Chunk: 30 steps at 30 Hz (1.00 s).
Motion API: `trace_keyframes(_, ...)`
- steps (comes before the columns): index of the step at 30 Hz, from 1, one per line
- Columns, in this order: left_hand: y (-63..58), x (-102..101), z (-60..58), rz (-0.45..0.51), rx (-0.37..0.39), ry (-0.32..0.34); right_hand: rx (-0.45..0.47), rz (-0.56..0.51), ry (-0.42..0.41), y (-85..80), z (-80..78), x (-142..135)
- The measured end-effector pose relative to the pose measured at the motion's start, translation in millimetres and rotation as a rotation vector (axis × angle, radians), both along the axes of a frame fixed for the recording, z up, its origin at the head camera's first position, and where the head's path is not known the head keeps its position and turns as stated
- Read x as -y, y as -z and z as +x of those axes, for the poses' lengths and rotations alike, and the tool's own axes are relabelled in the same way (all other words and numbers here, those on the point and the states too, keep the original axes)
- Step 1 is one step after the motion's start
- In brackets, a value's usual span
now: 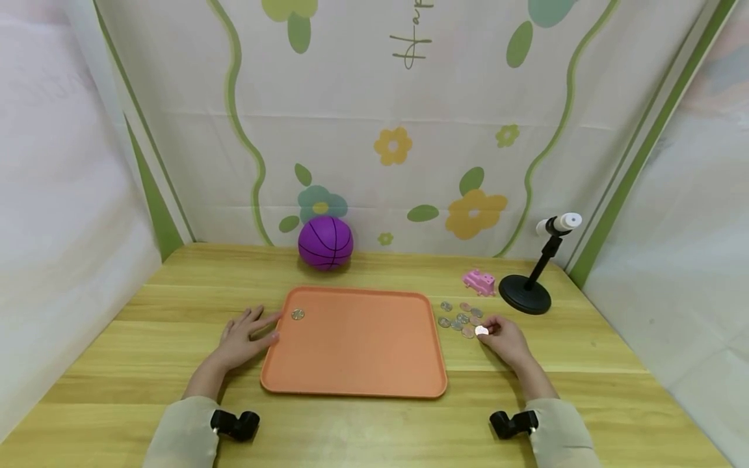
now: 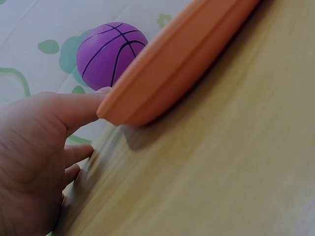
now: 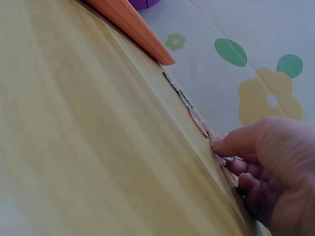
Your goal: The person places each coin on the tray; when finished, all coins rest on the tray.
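An orange tray (image 1: 357,344) lies on the wooden table, with one coin (image 1: 298,314) near its upper left corner. My left hand (image 1: 242,339) rests at the tray's left edge, fingers spread, thumb and forefinger touching the rim. Right of the tray, several silver and copper-coloured coins (image 1: 457,325) lie in a loose group. At the near right side of that group, my right hand (image 1: 506,340) pinches a bright silver coin (image 1: 482,331) between thumb and fingers, low over the table. In the right wrist view, the fingers partly hide this coin.
A purple basketball (image 1: 326,243) sits behind the tray against the patterned cloth backdrop. Beyond the coins is a small pink toy (image 1: 479,282). A black stand with a round base (image 1: 525,294) and a white head (image 1: 566,222) stands at the back right.
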State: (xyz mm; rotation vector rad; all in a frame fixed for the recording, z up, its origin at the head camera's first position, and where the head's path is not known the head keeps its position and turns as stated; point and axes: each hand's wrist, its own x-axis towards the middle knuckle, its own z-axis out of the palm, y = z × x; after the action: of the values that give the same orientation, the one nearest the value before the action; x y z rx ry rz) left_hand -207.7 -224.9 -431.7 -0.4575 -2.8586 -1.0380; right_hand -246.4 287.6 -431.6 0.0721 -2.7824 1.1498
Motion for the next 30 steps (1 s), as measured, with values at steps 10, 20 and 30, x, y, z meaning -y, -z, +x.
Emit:
trace_keyframes(10, -1.4, 0.1, 1.6, 0.005, 0.004, -0.002, -0.012, -0.078, -0.032, 0.4, 1.9, -0.4)
trace_keyframes(20, -1.4, -2.7, 2.9, 0.012, 0.012, -0.007, 0.133, -0.276, -0.046, -12.3, 2.1, -1.1)
trace_keyframes(30, -2.0, -1.8, 3.5, 0.015, 0.001, -0.006, 0.134, -0.389, -0.136, -46.8, -1.4, 40.3)
